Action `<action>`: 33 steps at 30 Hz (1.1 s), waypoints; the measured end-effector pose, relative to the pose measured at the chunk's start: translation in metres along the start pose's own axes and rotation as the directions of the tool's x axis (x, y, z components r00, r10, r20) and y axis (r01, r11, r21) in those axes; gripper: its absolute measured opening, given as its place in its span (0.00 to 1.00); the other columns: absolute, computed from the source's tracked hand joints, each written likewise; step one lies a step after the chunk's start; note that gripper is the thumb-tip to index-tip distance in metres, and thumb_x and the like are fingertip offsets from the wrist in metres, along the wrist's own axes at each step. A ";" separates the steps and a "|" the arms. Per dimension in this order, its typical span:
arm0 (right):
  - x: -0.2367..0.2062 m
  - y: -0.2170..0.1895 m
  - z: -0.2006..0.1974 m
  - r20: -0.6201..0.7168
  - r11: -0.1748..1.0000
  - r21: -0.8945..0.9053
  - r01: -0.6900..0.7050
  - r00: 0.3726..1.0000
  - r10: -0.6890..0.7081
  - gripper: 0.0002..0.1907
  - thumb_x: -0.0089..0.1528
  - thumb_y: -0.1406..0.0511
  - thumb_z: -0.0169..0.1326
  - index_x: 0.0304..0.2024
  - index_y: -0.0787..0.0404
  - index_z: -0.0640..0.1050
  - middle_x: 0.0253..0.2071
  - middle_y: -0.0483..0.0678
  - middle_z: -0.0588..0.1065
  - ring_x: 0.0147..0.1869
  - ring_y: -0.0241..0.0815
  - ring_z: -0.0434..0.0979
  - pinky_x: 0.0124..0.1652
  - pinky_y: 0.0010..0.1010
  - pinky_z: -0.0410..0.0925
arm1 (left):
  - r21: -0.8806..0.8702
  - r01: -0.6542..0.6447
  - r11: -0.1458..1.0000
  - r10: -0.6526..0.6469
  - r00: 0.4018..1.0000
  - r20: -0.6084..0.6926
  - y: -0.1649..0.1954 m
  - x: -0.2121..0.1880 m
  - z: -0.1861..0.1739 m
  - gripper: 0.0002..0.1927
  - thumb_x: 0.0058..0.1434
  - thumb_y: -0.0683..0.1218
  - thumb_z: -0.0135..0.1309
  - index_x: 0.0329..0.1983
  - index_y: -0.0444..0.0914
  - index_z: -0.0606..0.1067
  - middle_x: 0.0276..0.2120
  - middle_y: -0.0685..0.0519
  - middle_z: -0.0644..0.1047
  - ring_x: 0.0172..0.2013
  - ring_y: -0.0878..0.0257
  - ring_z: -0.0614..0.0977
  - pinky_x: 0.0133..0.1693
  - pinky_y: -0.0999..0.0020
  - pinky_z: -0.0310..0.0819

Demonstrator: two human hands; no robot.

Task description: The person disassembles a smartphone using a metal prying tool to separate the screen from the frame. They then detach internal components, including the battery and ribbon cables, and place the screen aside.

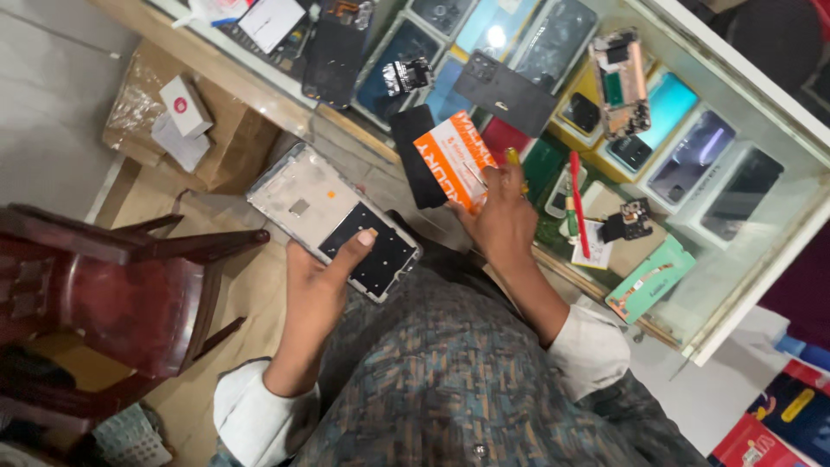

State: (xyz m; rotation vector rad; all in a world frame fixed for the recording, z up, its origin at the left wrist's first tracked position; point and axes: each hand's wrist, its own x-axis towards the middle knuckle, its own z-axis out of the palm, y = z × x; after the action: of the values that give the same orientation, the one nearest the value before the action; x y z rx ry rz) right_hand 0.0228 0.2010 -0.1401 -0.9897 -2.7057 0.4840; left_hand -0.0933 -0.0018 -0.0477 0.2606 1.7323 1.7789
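Chair: dark wood, lower left of frame.
Left hand: centre, clamped on phone frame, thumb across it.
Right hand: right of centre, fingers closed on orange packet.
Glass counter: upper right, bearing phones.

orange-white flat packet in right hand | small white box (red dot) on brown carton, perhaps cardboard

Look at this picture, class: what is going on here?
A person stands at a glass counter strewn with phone parts. The left hand holds an opened phone frame, thumb resting on its dark panel. The right hand grips an orange-and-white packet above the counter. A red tool lies nearby.
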 end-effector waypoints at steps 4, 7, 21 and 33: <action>0.003 0.000 0.003 0.041 0.997 -0.013 -0.072 0.997 0.073 0.42 0.48 0.52 0.73 0.59 0.58 0.69 0.57 0.57 0.68 0.40 0.58 0.79 0.35 0.47 0.73 | -0.020 -0.016 1.000 0.016 1.000 -0.002 0.008 0.001 -0.005 0.27 0.62 0.45 0.60 0.63 0.30 0.72 0.50 0.52 0.78 0.49 0.66 0.79 0.53 0.71 0.73; 0.005 0.003 -0.005 0.000 0.995 0.068 -0.069 0.998 0.069 0.42 0.50 0.53 0.72 0.61 0.57 0.69 0.53 0.53 0.70 0.45 0.58 0.79 0.38 0.47 0.73 | -0.083 0.072 0.994 -0.070 0.997 0.023 0.011 0.002 -0.008 0.29 0.62 0.45 0.60 0.65 0.30 0.72 0.48 0.51 0.78 0.47 0.66 0.78 0.51 0.70 0.73; -0.014 0.051 -0.027 0.070 0.798 0.500 -0.336 0.934 0.350 0.18 0.62 0.62 0.64 0.27 0.67 0.74 0.18 0.46 0.65 0.25 0.34 0.62 0.26 0.32 0.61 | 0.016 0.173 0.985 -0.173 0.968 0.184 -0.008 0.021 0.023 0.22 0.58 0.44 0.61 0.54 0.30 0.76 0.43 0.50 0.81 0.43 0.65 0.82 0.46 0.70 0.76; -0.064 0.037 -0.168 -0.032 0.098 0.995 -0.005 0.926 0.377 0.27 0.70 0.53 0.39 0.52 0.67 0.80 0.35 0.53 0.81 0.32 0.36 0.79 0.31 0.22 0.68 | 0.073 0.175 0.982 -0.189 0.910 0.369 -0.009 0.035 0.088 0.19 0.56 0.45 0.63 0.46 0.27 0.78 0.36 0.46 0.84 0.35 0.63 0.84 0.38 0.67 0.79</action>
State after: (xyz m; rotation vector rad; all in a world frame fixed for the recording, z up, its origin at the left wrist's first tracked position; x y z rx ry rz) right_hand 0.1453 0.2242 -0.0053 -0.7979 -1.2623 1.7450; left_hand -0.0694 0.0893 -0.0555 0.4129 1.4648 1.4518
